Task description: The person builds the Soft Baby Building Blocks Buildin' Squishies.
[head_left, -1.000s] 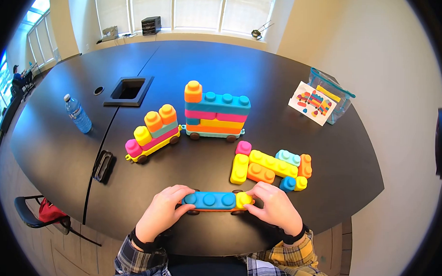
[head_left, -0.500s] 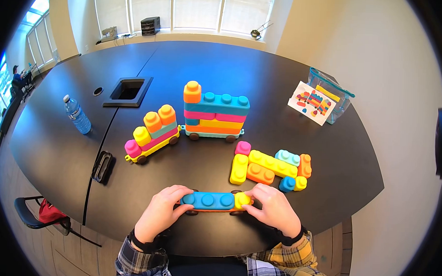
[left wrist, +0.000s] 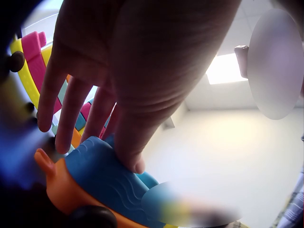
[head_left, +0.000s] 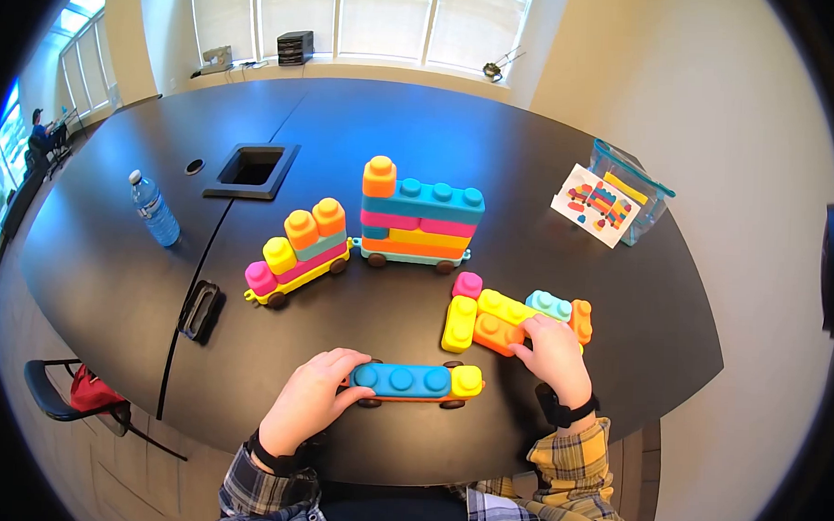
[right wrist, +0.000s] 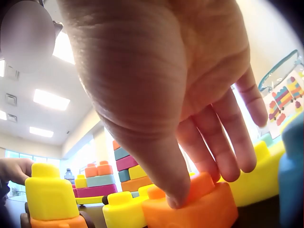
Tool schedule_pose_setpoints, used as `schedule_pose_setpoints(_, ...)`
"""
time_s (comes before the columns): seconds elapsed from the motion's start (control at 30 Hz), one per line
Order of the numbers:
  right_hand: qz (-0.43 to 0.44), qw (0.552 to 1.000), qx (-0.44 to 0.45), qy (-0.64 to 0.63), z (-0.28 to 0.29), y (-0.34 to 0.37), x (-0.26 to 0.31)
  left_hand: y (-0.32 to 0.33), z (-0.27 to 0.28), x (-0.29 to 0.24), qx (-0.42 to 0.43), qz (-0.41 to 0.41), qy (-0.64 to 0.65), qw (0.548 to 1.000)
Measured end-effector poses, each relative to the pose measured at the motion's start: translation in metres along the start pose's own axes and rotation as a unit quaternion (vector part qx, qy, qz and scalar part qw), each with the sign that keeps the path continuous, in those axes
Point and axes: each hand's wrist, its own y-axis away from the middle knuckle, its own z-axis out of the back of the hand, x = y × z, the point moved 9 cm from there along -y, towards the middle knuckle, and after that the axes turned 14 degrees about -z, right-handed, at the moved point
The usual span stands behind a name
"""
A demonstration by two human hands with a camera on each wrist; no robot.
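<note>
Near the table's front edge stands an orange wheeled wagon base (left wrist: 66, 190) carrying a long blue block (head_left: 415, 381) and a small yellow block (head_left: 467, 381). My left hand (head_left: 313, 395) holds the blue block's left end, thumb on the near side and fingers over the far side. To the right, my right hand (head_left: 559, 359) is at an orange block (head_left: 493, 334) in a group of loose blocks. In the right wrist view its thumb and fingers pinch that orange block around its stud. The hand hides part of the group.
Behind are a small stepped wagon (head_left: 302, 266) and a taller stacked wagon (head_left: 418, 228). Loose blocks include a long yellow one (head_left: 504, 307). A water bottle (head_left: 154, 210) and black case (head_left: 201, 311) stand left; a picture card (head_left: 593, 207) leans on a clear bag (head_left: 653, 200).
My right hand has left the yellow block on the wagon and moved right to the orange block among the loose ones. My left hand stays on the blue block. The head view has shifted slightly.
</note>
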Motion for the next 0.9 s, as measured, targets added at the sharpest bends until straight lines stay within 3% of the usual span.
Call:
schedule_pose_setpoints(0.1, -0.005, 1.000, 0.007, -0.013, 0.008, 0.003, 0.003, -0.001, 0.004, -0.002, -0.006, 0.002, -0.012, 1.000)
schedule_pose_setpoints(0.17, -0.005, 0.996, -0.061, -0.071, 0.030, 0.010, 0.006, -0.001, 0.004, -0.004, 0.007, 0.000, -0.006, 1.000)
schedule_pose_setpoints(0.3, 0.001, 0.989, -0.113, -0.097, 0.066, 0.023, 0.031, -0.001, 0.002, -0.003, 0.014, 0.006, -0.003, 1.000)
schedule_pose_setpoints(0.4, 0.037, 0.962, -0.113, -0.246, 0.075, 0.030, 0.057, -0.001, 0.000, -0.002, 0.018, 0.017, 0.001, 1.000)
schedule_pose_setpoints(0.5, 0.138, 0.935, -0.055, -0.321, 0.057, 0.036, 0.099, 0.002, -0.004, -0.001, 0.028, 0.031, 0.006, 0.999)
schedule_pose_setpoints(0.57, 0.180, 0.936, -0.022, -0.303, 0.046, 0.042, 0.124, 0.006, 0.009, -0.003, -0.068, 0.048, 0.050, 0.995)
schedule_pose_setpoints(0.6, 0.192, 0.931, -0.011, -0.310, 0.043, 0.042, 0.131, 0.006, 0.013, -0.007, -0.068, 0.047, 0.048, 0.995)
schedule_pose_setpoints(0.7, 0.203, 0.927, -0.005, -0.316, 0.039, 0.044, 0.143, 0.007, 0.028, -0.012, -0.087, 0.047, 0.069, 0.993)
schedule_pose_setpoints(0.77, 0.213, 0.929, 0.013, -0.302, 0.036, 0.047, 0.151, 0.004, 0.031, -0.018, -0.054, -0.017, 0.004, 0.998)
schedule_pose_setpoints(0.9, 0.203, 0.932, 0.008, -0.299, 0.033, 0.047, 0.151, 0.000, 0.026, -0.020, -0.035, -0.049, -0.019, 0.998)
